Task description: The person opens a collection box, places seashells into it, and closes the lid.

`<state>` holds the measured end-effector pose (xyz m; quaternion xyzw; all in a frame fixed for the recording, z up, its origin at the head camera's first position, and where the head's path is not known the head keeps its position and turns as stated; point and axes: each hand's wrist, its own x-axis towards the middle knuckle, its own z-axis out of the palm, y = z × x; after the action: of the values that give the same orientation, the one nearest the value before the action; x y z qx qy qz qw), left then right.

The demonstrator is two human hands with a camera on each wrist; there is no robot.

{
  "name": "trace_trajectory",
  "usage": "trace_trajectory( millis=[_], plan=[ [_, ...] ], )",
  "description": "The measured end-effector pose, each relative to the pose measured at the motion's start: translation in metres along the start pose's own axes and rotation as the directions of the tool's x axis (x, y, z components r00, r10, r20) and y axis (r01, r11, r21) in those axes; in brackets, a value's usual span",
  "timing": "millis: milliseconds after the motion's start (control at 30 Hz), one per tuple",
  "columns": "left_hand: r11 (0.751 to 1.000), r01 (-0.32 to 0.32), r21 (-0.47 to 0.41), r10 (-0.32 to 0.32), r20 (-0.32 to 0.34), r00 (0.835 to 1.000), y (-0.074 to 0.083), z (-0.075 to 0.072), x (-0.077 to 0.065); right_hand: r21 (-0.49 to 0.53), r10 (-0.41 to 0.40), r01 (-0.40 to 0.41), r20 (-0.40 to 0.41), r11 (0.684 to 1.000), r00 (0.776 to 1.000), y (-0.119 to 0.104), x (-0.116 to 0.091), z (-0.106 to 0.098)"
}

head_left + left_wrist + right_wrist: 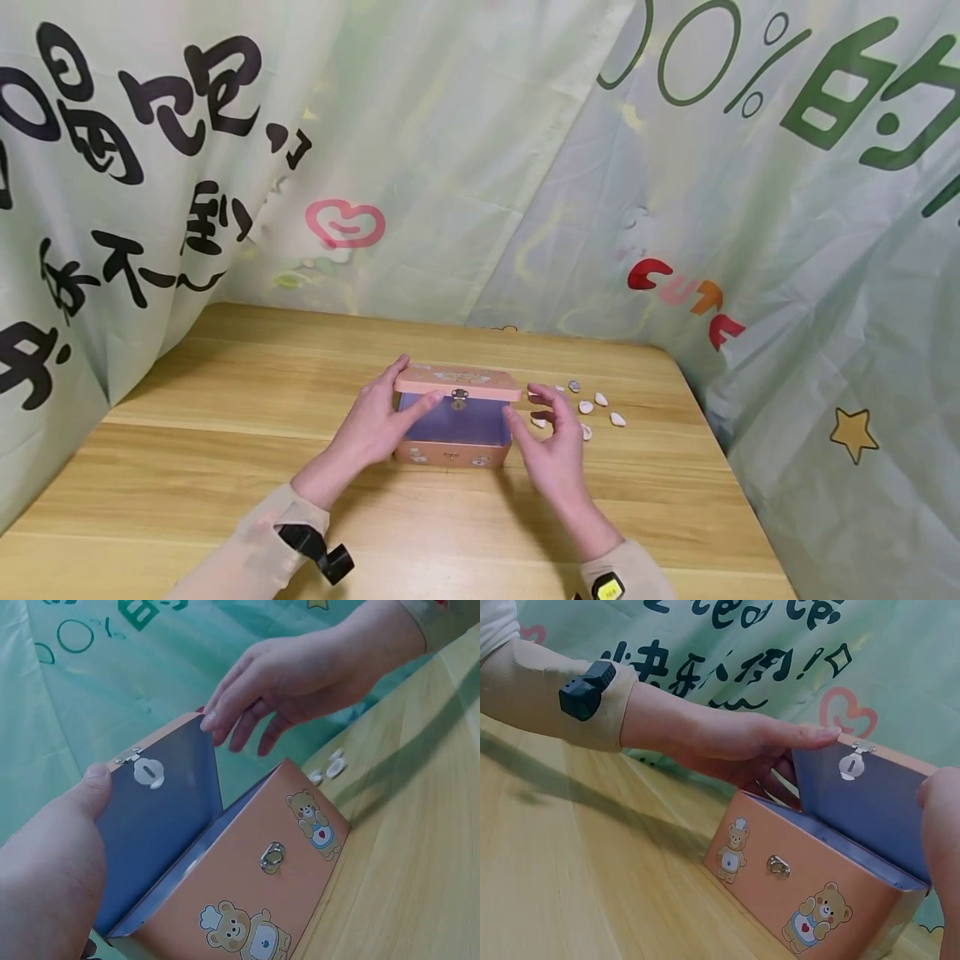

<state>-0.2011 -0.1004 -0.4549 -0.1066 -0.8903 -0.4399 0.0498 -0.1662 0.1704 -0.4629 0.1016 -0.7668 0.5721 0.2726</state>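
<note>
A peach-pink tin box [427,455] with printed bears stands on the table, its hinged lid [487,382] raised partway and the blue inside showing. My left hand [372,422] holds the lid at its left end, thumb over the front edge and fingers behind. At the lid's right end is my right hand [557,446], its thumb at the corner and the other fingers loosely bent away from it. A metal hasp [149,773] hangs from the lid's front edge, above the catch [273,857] on the box front. The box's floor is mostly hidden.
Several small white shell-like pieces [601,399] and one darker round piece [574,387] lie on the wooden table [247,400] to the right of the box, some partly behind my right hand. A printed curtain [450,167] hangs behind and along the sides.
</note>
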Motion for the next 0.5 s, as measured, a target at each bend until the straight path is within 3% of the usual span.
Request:
trace_trajectory(
  millis=[267, 500],
  plan=[
    [1.000, -0.004, 0.005, 0.004, -0.016, 1.000, -0.0001, 0.0016, 0.0017, -0.104, 0.036, -0.026, 0.093, 0.994, 0.995, 0.0016, 0.0004, 0.0053],
    [1.000, -0.001, 0.007, 0.001, -0.024, 1.000, 0.0019, 0.0008, 0.0017, -0.121, 0.000, 0.012, 0.098, 0.993, 0.995, 0.0034, 0.0025, 0.0081]
  ],
)
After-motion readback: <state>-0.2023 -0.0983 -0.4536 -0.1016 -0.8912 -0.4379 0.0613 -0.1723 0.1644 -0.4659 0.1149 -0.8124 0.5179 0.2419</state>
